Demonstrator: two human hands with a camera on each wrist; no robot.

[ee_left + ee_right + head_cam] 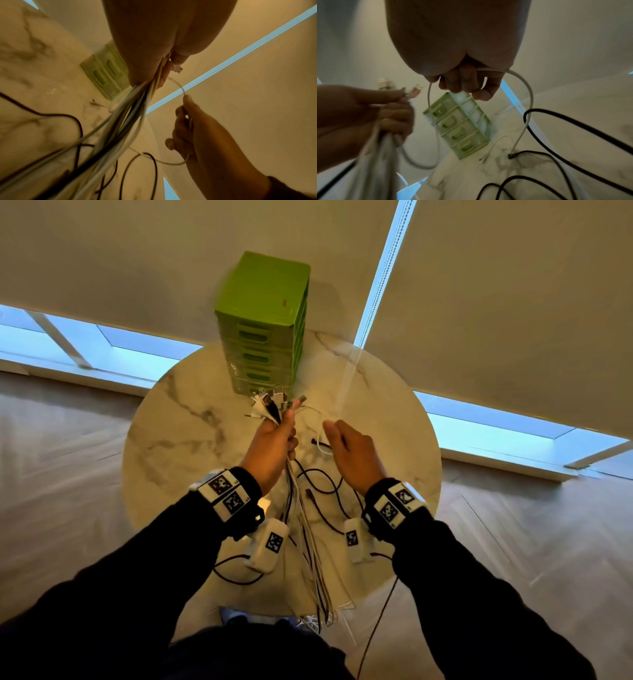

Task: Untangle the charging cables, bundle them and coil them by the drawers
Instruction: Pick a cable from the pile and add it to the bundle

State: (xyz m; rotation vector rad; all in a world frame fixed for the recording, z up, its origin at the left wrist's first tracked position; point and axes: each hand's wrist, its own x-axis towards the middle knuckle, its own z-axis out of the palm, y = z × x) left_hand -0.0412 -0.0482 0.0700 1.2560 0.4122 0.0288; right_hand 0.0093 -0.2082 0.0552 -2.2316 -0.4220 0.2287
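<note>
My left hand (274,440) grips a bundle of white and black charging cables (123,121) upright above the round marble table (171,433). Their plugs (270,402) fan out above my fist, and the long ends hang down past the table's near edge (318,587). My right hand (349,450) is just to the right, its fingers curled round a single white cable (518,77) that loops from the bundle down to the table. The green drawer tower (267,326) stands at the table's far side, just beyond both hands.
Loose black cables (322,484) curl on the table under my hands and trail off the near edge (376,621) to the floor. Closed roller blinds (479,302) with a bead chain (383,275) hang behind the table. Wooden floor surrounds it.
</note>
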